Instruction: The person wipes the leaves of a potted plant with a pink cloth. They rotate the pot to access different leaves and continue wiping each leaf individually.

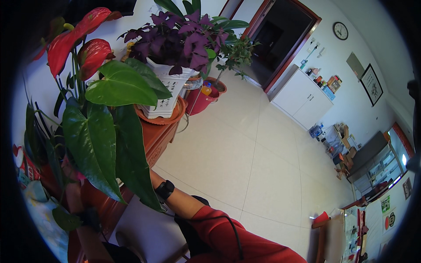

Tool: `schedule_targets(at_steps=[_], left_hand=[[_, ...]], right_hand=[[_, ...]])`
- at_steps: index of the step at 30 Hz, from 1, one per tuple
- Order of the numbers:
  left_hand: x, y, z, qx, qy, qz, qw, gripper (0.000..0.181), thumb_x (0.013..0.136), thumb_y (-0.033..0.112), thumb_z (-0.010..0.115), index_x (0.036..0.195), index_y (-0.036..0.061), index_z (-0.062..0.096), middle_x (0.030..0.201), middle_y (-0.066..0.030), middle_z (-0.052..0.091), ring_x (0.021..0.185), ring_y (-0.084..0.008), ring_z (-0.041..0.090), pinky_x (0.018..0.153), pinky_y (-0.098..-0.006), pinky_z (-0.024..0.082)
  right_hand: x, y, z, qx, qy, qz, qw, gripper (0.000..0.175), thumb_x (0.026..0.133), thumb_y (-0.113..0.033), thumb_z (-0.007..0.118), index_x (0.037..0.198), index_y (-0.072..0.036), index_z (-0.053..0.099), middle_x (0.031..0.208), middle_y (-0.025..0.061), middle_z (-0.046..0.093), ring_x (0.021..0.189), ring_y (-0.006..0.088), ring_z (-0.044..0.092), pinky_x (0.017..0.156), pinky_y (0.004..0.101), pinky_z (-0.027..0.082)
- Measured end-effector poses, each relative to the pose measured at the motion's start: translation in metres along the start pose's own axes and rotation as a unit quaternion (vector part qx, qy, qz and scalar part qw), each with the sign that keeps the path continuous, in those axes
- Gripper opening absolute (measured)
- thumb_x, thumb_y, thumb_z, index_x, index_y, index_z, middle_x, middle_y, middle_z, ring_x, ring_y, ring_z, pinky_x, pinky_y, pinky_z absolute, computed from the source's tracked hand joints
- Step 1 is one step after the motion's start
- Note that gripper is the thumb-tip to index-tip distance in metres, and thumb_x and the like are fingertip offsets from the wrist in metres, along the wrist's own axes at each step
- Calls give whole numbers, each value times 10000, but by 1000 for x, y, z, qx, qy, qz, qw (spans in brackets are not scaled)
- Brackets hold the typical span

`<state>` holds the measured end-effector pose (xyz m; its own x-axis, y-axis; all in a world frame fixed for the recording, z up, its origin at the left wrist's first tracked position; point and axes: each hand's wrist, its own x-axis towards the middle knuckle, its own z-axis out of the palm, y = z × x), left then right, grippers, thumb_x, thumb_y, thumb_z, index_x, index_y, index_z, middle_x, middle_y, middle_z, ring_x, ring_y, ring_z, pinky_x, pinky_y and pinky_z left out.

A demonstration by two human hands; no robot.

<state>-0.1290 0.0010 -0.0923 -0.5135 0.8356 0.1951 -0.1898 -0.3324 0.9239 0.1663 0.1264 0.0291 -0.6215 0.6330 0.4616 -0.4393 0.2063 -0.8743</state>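
Note:
A potted anthurium with a red spathe (67, 47) and large glossy leaves (90, 134) fills the left side, close to the camera. My left hand (68, 169) is a dim shape among the lower leaves; its fingers and anything they hold are hidden. Beside it shows a small bit of something pink (80, 176). My right forearm (184, 201), in a red sleeve with a black wristband (165, 190), reaches behind the hanging leaves. These cover my right hand completely. Both arms extend over a reddish-brown wooden cabinet (159, 139).
A purple-leaved oxalis (194, 42) grows in a white pot (166, 95) on an orange saucer (179, 115). On the tiled floor (227, 148) stands a red bucket (199, 102) near a potted shrub (235, 54). Light blue patterned fabric (42, 217) lies at left. A black cable (227, 217) crosses my right sleeve.

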Motion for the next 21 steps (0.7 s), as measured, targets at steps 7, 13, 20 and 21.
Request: schedule_targets(at_steps=[7, 13, 20, 21], left_hand=[[0, 14, 3, 13, 24, 8, 1000, 292, 1005, 198, 543, 1248, 43, 591, 1006, -27, 670, 823, -101, 637, 709, -261, 531], [-10, 47, 8, 3, 45, 16, 999, 298, 1000, 186, 556, 1259, 43, 589, 1017, -34, 673, 842, -102, 640, 730, -262, 538], [-16, 82, 60, -106, 116, -2, 988, 307, 994, 172, 571, 1273, 42, 586, 1030, -42, 677, 864, -103, 643, 754, -262, 547], [-15, 88, 69, -154, 91, 29, 984, 309, 994, 170, 573, 1275, 42, 586, 1032, -43, 677, 867, -104, 644, 757, -262, 548]], right_hand=[[-5, -3, 0, 2, 10, -3, 1000, 466, 975, -338, 504, 1312, -16, 487, 1292, 94, 524, 1162, 214, 468, 1013, 401, 371], [-5, 1, -1, -4, 38, -4, 999, 506, 978, -378, 496, 1353, -40, 456, 1345, 90, 491, 1216, 231, 441, 1049, 429, 341], [-11, 16, -14, 6, 51, 19, 999, 555, 981, -425, 487, 1401, -68, 420, 1407, 84, 452, 1279, 251, 410, 1090, 462, 306], [-10, 19, -15, 12, 46, 20, 999, 562, 982, -431, 486, 1408, -72, 414, 1415, 84, 447, 1288, 253, 405, 1096, 467, 301]])
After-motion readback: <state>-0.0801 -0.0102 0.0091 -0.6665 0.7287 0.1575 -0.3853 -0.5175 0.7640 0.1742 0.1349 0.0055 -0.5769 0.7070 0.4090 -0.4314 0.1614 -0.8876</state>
